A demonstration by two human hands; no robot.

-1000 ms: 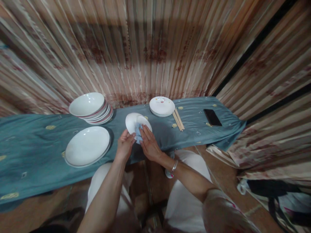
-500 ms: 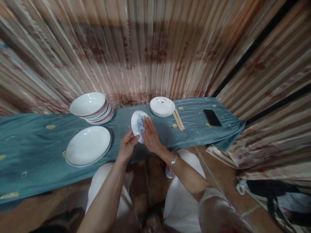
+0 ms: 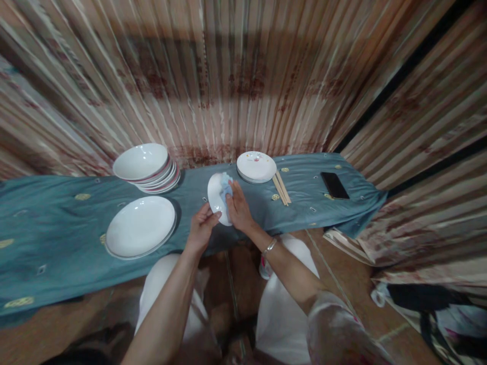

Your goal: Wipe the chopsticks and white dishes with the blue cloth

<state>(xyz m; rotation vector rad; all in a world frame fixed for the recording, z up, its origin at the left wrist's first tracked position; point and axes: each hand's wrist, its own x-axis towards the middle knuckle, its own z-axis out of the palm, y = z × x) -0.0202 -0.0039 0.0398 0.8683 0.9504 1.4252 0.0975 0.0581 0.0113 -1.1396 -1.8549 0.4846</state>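
Note:
My left hand (image 3: 203,227) grips a small white plate (image 3: 215,195) by its lower left edge, thumb over the rim. The plate is tilted up above the front part of the cloth-covered table. My right hand (image 3: 239,209) is closed on a light blue cloth (image 3: 225,185) and presses it against the right side of the plate's face. Beyond my right hand lies a stack of small plates (image 3: 256,166) with a flower print on the top one. Several wooden chopsticks (image 3: 281,187) rest beside that stack.
To the left stand a stack of white bowls (image 3: 140,161) with red bands and a stack of large white plates (image 3: 140,226). A black phone (image 3: 335,185) lies at the right on the green tablecloth (image 3: 68,218). A pleated curtain (image 3: 243,101) hangs behind the table.
My right hand has slid slightly to the right across the plate with the cloth, baring more of the plate's face. My left hand keeps its hold on the rim.

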